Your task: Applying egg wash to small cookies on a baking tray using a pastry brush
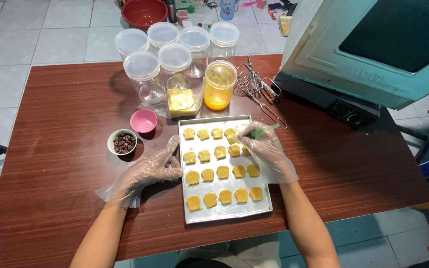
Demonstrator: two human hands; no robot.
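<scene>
The right hand [266,151], in a loose clear plastic glove, is pinched shut on a thin green brush handle [265,130], its tip down among the top row of small golden-yellow dough pieces [223,172] that sit in rows on a flat rectangular metal baking tray [224,214]. The brush looks light and stiff, best held near its middle like a pen, as it is now. The dough pieces look soft and easily dented, so I judge only a gentle stroke suits them. Inside a plastic glove, the handle may slip.

The left hand [155,168], also gloved, lies flat with fingers spread, holding nothing, fingertips touching the tray's left rim. The tray is thin and probably light, so it could slide. It is best steadied or lifted by its raised edges.

Just beyond the left hand stand a small white bowl of dark brown bits [123,142] and a small pink plastic cup [143,121]. Beyond the tray are a yellow block in clear wrapping [180,102], a clear jar with orange-yellow liquid [219,85], and a cluster of empty clear plastic jars with white lids [167,42]. Metal whisk beaters [256,87] lie beyond the right hand.

The surface [60,149] is dark reddish-brown wood grain, smooth and level. To the right, a pale teal metal oven door [373,54] hangs over its far corner. The floor [35,30] is pale tile, and a red bowl [144,12] sits on it.
</scene>
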